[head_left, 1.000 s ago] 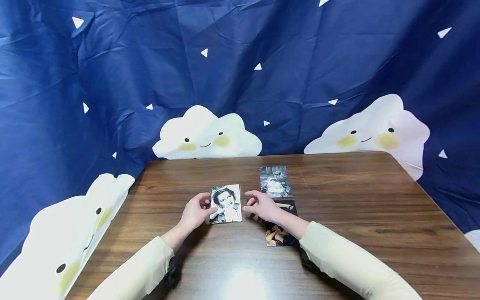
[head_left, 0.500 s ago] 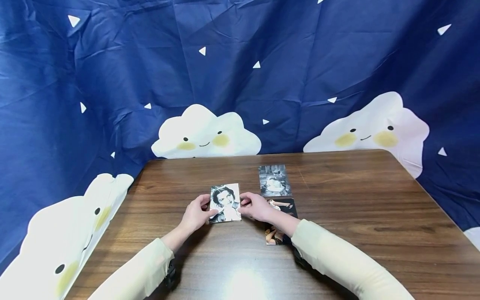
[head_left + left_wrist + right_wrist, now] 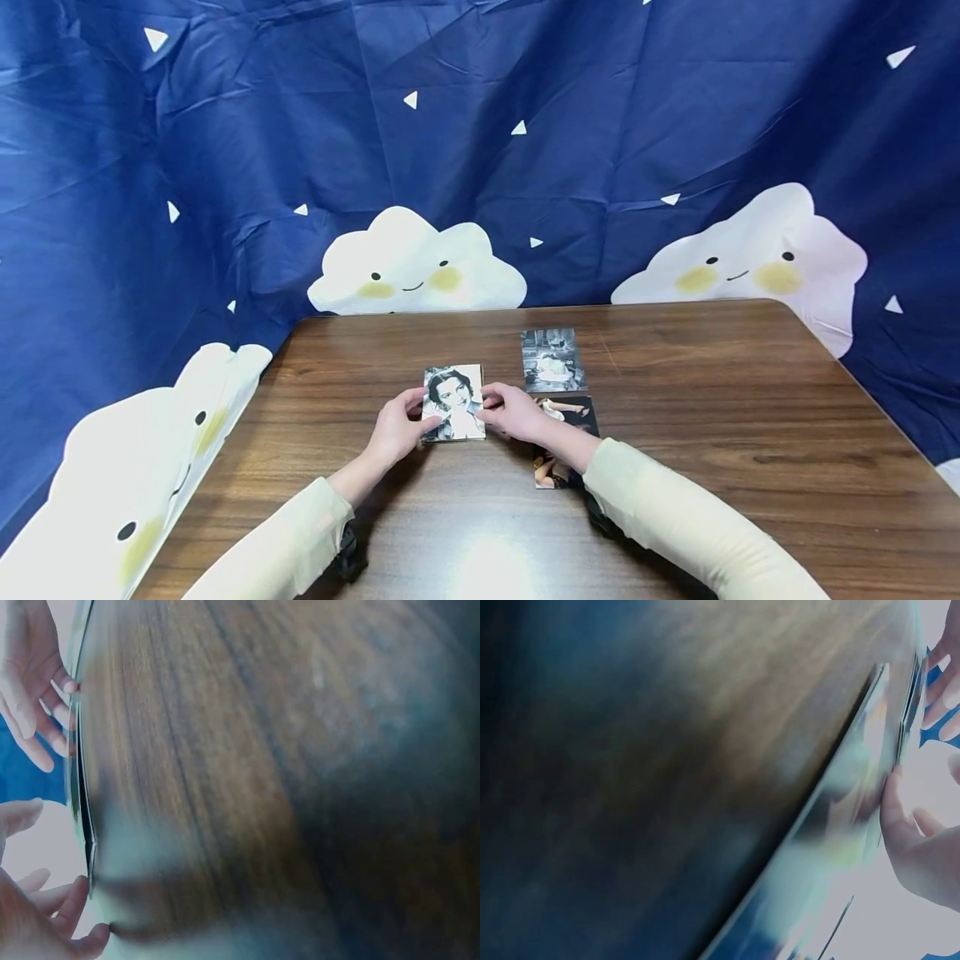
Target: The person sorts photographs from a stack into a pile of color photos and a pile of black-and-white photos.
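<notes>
A small stack of photo cards (image 3: pixel 453 404), topped by a black-and-white portrait, lies near the middle of the wooden table. My left hand (image 3: pixel 395 429) holds its left side, thumb over the lower left corner and fingers along the edge. At the opposite side, my right hand (image 3: pixel 516 414) pinches the right edge between thumb and fingers. Seen from the left wrist, the card edges (image 3: pixel 84 802) stand slightly apart, with a narrow gap between them. The fingertips under the edges are partly hidden.
Right of the stack lies a grey photo card (image 3: pixel 552 362). Directly in front of it is a dark photo card (image 3: pixel 551 471), partly covered by my right wrist. The wooden table (image 3: pixel 712 400) ends before a blue curtain (image 3: pixel 570 100) with white clouds.
My right hand has moved left from beside the stack to its right edge and now touches it. The left hand has kept its place. Both loose cards lie as before.
</notes>
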A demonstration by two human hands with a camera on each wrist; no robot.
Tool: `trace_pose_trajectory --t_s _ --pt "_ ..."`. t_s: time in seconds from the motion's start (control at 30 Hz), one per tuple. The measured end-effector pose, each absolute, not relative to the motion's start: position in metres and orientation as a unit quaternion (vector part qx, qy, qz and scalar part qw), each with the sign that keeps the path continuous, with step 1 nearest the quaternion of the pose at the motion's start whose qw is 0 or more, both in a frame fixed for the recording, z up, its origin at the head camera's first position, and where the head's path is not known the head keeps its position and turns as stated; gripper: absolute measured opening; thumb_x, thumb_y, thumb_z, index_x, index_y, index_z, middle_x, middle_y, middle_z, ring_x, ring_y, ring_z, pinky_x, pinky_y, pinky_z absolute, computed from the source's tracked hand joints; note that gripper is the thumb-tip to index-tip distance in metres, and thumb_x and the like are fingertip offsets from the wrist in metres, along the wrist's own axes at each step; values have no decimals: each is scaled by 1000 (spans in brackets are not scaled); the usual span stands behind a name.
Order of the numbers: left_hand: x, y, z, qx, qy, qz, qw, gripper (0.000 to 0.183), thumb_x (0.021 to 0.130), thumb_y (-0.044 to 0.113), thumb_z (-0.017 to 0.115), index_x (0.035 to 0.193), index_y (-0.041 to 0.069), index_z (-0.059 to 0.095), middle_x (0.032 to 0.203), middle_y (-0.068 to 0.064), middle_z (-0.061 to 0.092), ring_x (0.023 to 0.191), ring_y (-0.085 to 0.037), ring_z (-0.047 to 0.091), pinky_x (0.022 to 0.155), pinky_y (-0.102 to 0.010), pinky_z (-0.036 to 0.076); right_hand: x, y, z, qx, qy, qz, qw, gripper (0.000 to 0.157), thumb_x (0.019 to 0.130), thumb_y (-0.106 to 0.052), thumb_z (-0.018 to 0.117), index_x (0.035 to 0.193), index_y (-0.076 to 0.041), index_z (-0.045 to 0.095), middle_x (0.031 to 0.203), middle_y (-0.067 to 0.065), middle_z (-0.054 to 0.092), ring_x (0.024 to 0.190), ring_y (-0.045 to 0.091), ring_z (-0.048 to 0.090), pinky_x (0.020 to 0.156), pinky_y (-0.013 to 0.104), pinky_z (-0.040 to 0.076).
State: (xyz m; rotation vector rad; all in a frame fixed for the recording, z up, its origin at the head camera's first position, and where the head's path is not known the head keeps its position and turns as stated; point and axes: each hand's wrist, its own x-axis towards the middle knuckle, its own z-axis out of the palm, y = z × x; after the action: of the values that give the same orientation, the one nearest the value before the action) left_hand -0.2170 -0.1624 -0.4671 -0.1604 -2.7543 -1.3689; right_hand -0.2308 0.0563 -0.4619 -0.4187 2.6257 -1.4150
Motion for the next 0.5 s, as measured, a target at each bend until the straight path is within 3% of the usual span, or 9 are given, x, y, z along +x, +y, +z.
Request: trace_pose_trajectory --t_s 0.2,0.5 --pt "-218 -165 -469 -49 -891 -449 42 49 76 0 79 122 -4 62 115 -21 66 92 -28 64 77 -38 52 -231 55 -461 -131 870 -471 63 39 87 -11 71 121 4 60 98 9 67 92 23 60 82 35 47" --pt "-222 -168 -474 -25 -878 -474 60 45 73 -8 78 116 -2 66 115 -19 66 78 -19 62 62 -23 48 -235 50 -464 -130 879 -457 49 38 85 -10 74 119 3 62 94 7 67 93 25 61 86 37 46"
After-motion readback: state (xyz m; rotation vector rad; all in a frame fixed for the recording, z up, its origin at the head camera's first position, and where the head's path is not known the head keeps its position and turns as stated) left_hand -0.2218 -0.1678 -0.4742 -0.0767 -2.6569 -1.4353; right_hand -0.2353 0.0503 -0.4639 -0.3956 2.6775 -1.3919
